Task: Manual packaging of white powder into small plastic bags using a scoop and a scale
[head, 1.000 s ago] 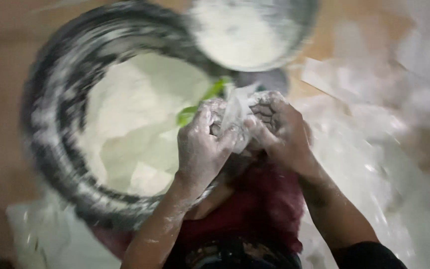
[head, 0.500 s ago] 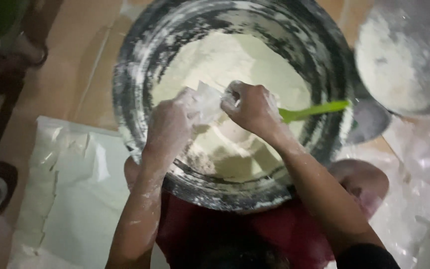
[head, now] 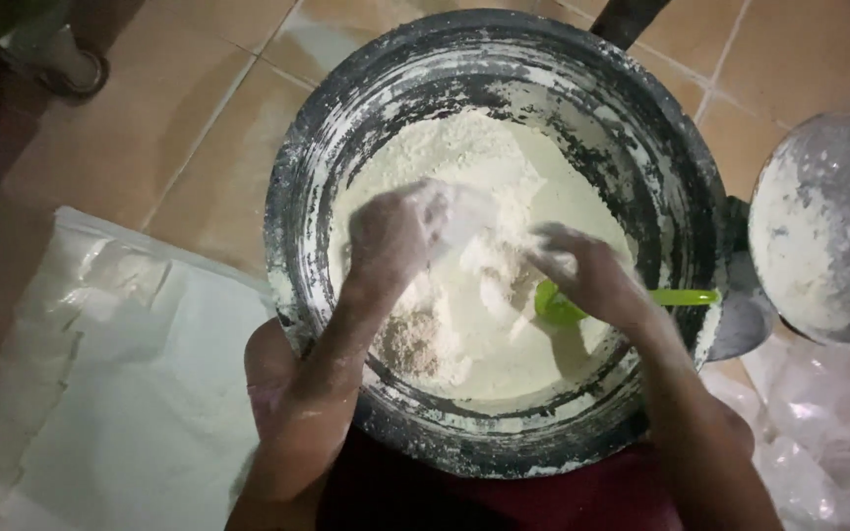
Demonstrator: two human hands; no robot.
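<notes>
- The floor (head: pixel 199 128) is tan tile; a white sack (head: pixel 120 393) lies flat at its lower left edge, and crumpled clear plastic (head: pixel 819 433) sits at the lower right.
- A big dark basin (head: pixel 686 197), its rim and wall streaked with white powder, stands mid-floor between the person's knees.
- Inside it, a mound of pale flour (head: pixel 464 167) fills most of the bottom, heaped toward the far rim, clumpy and slightly darker near the near-left side.
- A smaller round bowl (head: pixel 828 226), dusted white, sits at the right edge of the floor, just beside the basin.
- The left hand (head: pixel 395 231) is over the flour's middle, fingers curled and blurred, dusted white; it seems to pinch something pale, but I cannot tell what.
- The right hand (head: pixel 592 280) hangs just right of it, loosely cupped; whether it grips anything is unclear.
- A green spatula (head: pixel 558 305) lies directly under the right hand, its long axis running left to right, blade in the flour and handle end resting on the basin's right rim. The right hand is the nearer.
</notes>
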